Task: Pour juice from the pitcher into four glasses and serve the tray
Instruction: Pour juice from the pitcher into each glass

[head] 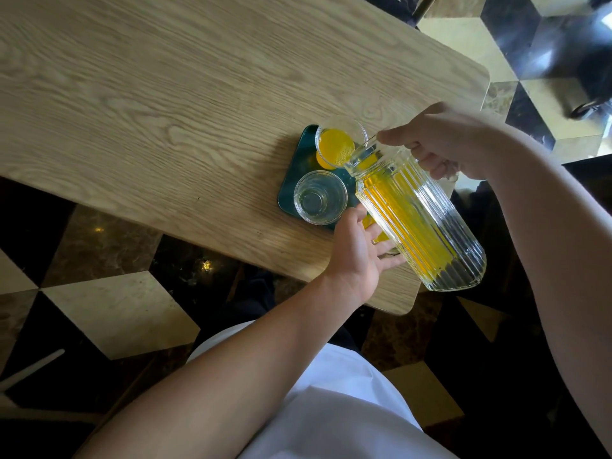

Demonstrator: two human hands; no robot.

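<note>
Your right hand (pixel 453 144) is curled around the handle of a ribbed glass pitcher (pixel 417 217), thumb stretched forward toward the lid, holding it tilted steeply with the spout down over a glass. Your left hand (pixel 361 250) lies with fingers straight, reaching under the pitcher's lower side; whether it touches the pitcher or the tray beneath is hidden by the pitcher itself. The pitcher hangs above the near right corner of a wooden table (pixel 165 94), over a dark green tray (pixel 288 193).

The pitcher looks rigid, breakable and fairly heavy, with orange juice (pixel 407 220) pooled along its lower wall toward the spout, so the weight will likely shift forward as you tip. The ribs should give some grip, though wet glass may be slippery; the handle is the safe hold, with a flat palm under the body for support.

On the tray, the far glass (pixel 341 140) sits right at the spout and holds juice, about half full as far as this angle shows. The near glass (pixel 320 197) is clear and empty. A patch of yellow under the pitcher by your left fingers may be a further filled glass, but it is too hidden to be sure. A fourth glass is not visible
</note>
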